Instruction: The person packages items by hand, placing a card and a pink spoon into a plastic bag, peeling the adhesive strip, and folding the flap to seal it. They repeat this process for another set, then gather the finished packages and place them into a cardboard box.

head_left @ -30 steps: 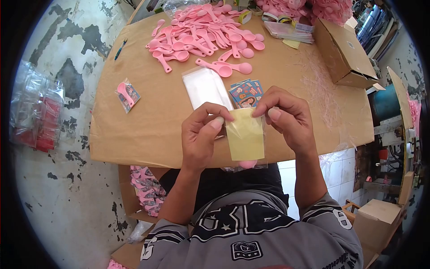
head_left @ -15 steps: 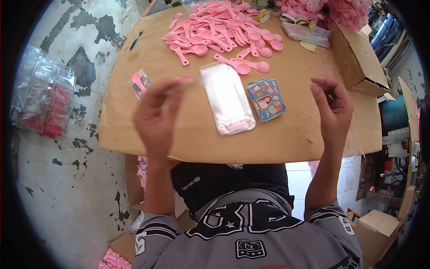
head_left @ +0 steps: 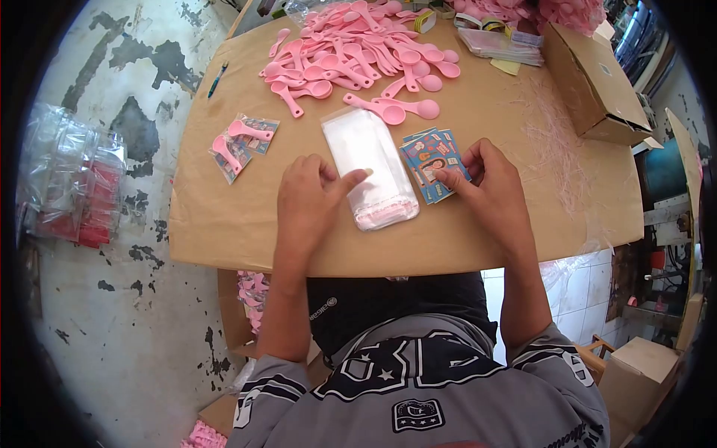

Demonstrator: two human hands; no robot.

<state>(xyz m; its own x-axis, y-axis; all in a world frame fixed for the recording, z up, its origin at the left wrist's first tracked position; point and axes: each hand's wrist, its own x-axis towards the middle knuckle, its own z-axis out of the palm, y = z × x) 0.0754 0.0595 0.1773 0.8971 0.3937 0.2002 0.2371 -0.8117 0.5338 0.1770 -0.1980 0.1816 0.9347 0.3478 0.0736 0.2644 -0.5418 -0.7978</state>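
A stack of clear plastic bags [head_left: 370,164] lies at the middle of the table. My left hand [head_left: 314,190] is at its left side, the thumb stretched over the top bag and apart from the curled fingers. Right of the bags is a small pile of blue printed cards [head_left: 435,153]. My right hand [head_left: 493,187] pinches at the cards' right edge, thumb on the top card; its other fingertips are partly hidden. Two bagged pink spoons, a left packet [head_left: 228,158] and a right packet [head_left: 254,133], overlap on the table's left side.
A heap of pink measuring spoons [head_left: 358,56] spreads across the back. An open cardboard box [head_left: 597,89] stands at the right, near flat plastic packs [head_left: 499,48]. A pen [head_left: 217,80] lies by the left edge. Plastic bundles [head_left: 75,179] are at the far left.
My left hand has let go of a bagged spoon beside the first packet and moved right and down to the bags. My right hand has moved left onto the cards.
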